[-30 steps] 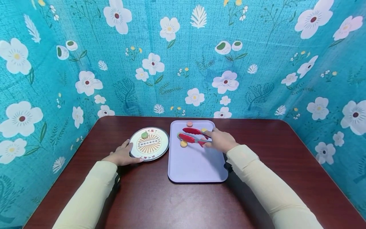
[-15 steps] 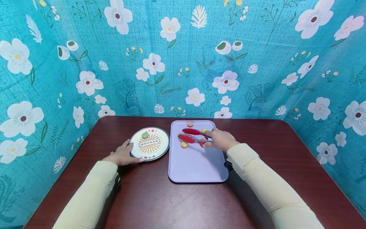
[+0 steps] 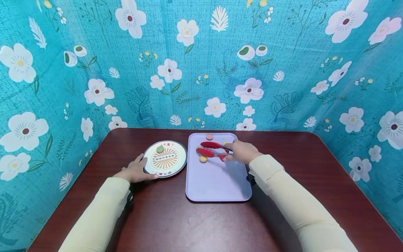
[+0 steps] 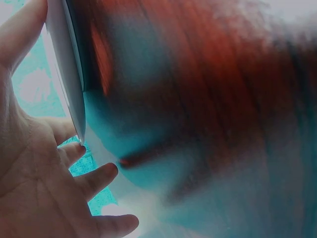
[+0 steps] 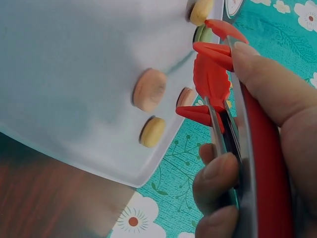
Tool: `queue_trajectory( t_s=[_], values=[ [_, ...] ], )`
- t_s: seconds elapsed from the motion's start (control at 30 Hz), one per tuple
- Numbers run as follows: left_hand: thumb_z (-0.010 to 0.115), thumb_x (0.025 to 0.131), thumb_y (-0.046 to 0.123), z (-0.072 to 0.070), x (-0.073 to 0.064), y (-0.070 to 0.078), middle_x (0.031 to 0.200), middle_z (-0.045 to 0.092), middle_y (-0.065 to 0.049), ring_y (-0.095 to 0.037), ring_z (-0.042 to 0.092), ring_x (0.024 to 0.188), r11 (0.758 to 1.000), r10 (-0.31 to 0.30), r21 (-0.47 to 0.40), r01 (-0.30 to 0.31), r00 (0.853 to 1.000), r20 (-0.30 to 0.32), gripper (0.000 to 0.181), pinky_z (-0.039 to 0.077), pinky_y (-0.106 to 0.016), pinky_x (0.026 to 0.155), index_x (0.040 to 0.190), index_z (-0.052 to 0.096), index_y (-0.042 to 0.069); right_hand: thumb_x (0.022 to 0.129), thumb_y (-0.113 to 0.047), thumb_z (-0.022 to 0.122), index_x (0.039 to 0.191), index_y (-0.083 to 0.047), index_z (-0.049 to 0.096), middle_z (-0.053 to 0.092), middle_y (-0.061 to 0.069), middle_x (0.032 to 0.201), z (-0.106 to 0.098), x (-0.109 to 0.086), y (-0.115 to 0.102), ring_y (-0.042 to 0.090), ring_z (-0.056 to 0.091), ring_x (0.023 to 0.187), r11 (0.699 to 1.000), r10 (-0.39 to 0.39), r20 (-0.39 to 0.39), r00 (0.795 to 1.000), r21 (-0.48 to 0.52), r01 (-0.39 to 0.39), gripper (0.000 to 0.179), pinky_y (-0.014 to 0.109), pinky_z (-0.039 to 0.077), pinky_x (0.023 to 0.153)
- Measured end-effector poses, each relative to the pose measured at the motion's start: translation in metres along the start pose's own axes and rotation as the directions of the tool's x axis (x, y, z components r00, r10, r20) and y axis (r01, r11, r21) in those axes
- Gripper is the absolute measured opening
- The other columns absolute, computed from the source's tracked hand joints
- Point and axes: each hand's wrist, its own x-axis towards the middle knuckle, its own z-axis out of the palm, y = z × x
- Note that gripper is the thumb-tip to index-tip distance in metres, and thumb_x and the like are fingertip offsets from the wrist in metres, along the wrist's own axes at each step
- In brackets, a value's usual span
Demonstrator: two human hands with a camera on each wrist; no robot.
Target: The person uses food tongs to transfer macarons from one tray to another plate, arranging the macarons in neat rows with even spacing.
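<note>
Head view: on a counter [image 3: 176, 220], the left hand [image 3: 135, 170] touches a round plate [image 3: 177, 157] bearing a green macaron [image 3: 160, 149]; the right hand [image 3: 244, 152] grips red tongs [image 3: 207, 152] above a lilac tray [image 3: 217, 185]. Left wrist view: fingers spread at the plate's edge. Right wrist view: the tongs' tips stand apart near a second green macaron [image 5: 201, 33] on the tray, probably light and brittle, suiting a gentle pinch across its sides.

The left forearm [image 3: 97, 213] rises from the lower left, the left hand [image 3: 135, 170] spread left of centre; the right forearm [image 3: 299, 203] slants from the lower right, the right hand [image 3: 245, 152] curling its fingers opposite the thumb
</note>
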Motion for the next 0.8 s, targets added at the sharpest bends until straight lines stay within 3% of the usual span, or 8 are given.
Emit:
queue_trajectory(
  t_s=[0.47,0.8],
  values=[
    [0.070,0.073,0.064,-0.002,-0.002,0.001,0.156,0.008,-0.028,-0.053,0.018,0.135,1.000,0.009,0.005,-0.009,1.000,0.000,0.114,0.015,-0.076,0.102,0.151,0.021,-0.003,0.080,-0.044,0.077,0.136,-0.017,0.058,0.061,0.007,0.105,-0.016,0.009,-0.004,0.022,0.055,0.097,1.000,-0.021,0.049,0.999,0.014,0.021,0.065,0.041,0.053,0.076],
    [0.070,0.072,0.066,-0.001,0.000,-0.002,0.156,0.007,-0.027,-0.052,0.017,0.136,1.000,0.007,-0.003,-0.007,1.000,0.002,0.116,0.013,-0.076,0.102,0.151,0.019,-0.003,0.081,-0.042,0.076,0.136,-0.017,0.057,0.059,0.009,0.106,-0.015,0.011,-0.005,0.023,0.055,0.097,0.999,-0.012,0.065,0.998,0.031,0.010,0.063,0.041,0.052,0.075]
  ],
)
